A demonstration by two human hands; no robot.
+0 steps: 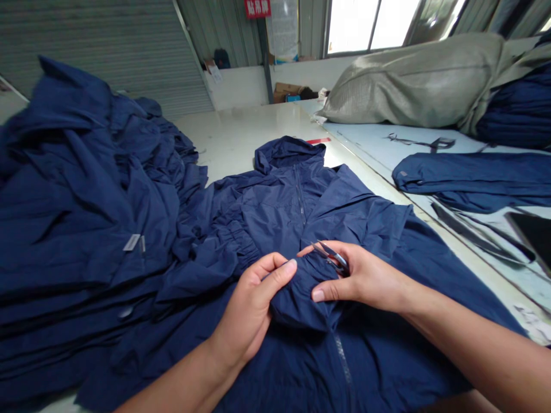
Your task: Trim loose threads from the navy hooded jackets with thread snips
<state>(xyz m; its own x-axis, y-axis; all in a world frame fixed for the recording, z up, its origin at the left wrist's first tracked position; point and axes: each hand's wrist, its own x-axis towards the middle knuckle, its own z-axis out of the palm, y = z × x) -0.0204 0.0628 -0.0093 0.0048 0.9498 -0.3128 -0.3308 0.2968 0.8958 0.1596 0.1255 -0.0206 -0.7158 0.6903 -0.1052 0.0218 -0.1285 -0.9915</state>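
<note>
A navy hooded jacket (pixel 275 206) with a front zip lies spread on the table, its hood pointing away from me. My left hand (pixel 258 304) pinches a gathered piece of the jacket, seemingly a sleeve cuff (pixel 307 287), between thumb and fingers. Small thread snips (pixel 331 255) rest in my right hand (pixel 357 278), blades pointing up and left over the cloth. My right thumb lies on the gathered fabric while the fingers curl around the snips. The far side of the held fabric is hidden.
A tall heap of navy jackets (pixel 86 229) stands at the left. Rightward lie a folded navy garment (pixel 469 175), dark strips (pixel 482 235), a dark flat device (pixel 531 235) and a big grey-green sack (pixel 413 86). A red strip (pixel 318 140) lies beyond the hood.
</note>
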